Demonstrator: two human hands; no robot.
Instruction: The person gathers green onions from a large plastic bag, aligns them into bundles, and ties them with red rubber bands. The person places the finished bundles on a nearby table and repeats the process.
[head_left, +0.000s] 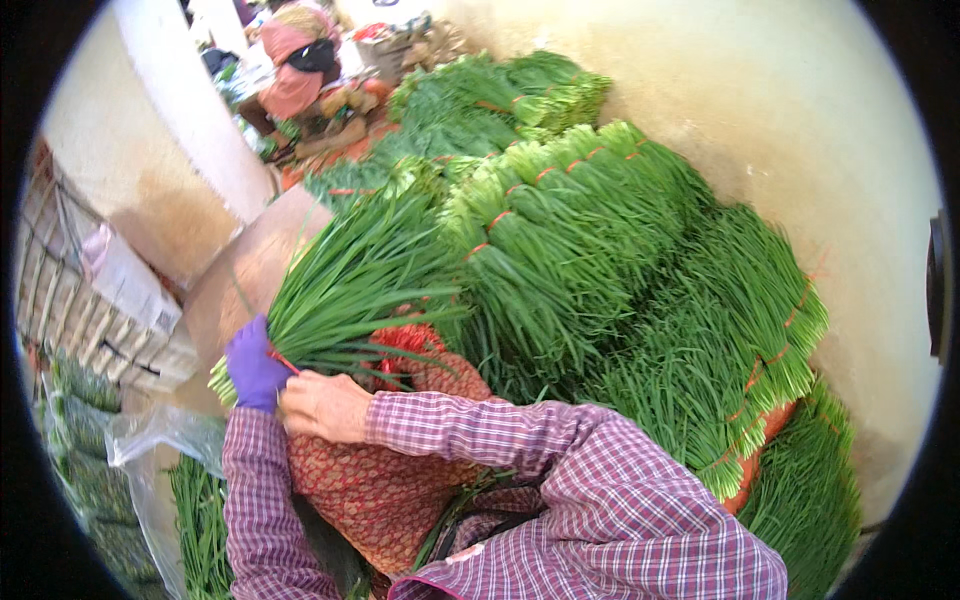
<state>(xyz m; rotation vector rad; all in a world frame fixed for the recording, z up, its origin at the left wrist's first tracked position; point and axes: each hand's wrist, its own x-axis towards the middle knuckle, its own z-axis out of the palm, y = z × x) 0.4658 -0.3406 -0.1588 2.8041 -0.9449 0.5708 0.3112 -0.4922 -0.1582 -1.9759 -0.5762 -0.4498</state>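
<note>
In a purple glove, my left hand (253, 364) grips a bunch of garlic chives (352, 277) close to its pale stem ends. The long green leaves fan out up and to the right, over my lap. Bare, my right hand (322, 405) is beside the glove, its fingers closed on a thin red tie (283, 360) that runs against the stems. How far the tie goes round the bunch is hidden. A red shiny clump of ties (409, 345) lies on my patterned red cloth (375, 465), just under the leaves.
Red-tied chive bundles (570, 225) are heaped ahead and to the right, against a plaster wall (840, 150). Beyond the heap a person in a pink head covering (289, 60) crouches. Clear plastic (161, 442) and loose chives (199, 525) lie at left, below a slatted bamboo frame (64, 300).
</note>
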